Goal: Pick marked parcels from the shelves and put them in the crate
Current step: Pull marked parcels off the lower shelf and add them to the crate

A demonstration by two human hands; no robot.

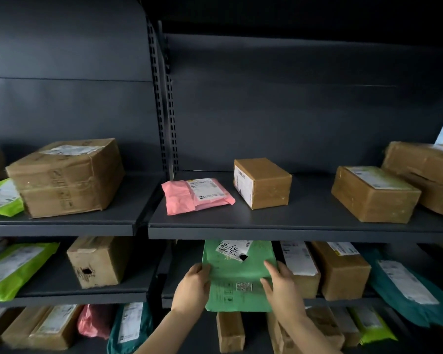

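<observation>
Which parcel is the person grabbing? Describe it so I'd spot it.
On the dark grey metal shelving, look at the middle shelf, right of the upright post. The left hand and right hand grip a flat green mailer envelope there. Unlike the brown cardboard boxes beside it, its white label bears big black handwriting.

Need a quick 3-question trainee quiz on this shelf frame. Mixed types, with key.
1. True or false: the left hand and the right hand both hold the green mailer.
2. The pink mailer lies on: A) the upper shelf B) the shelf below it C) the lowest shelf.
3. Fill in: the handwriting on the green mailer's label is in ___ ink.

Key: 1 true; 2 A; 3 black.
</observation>
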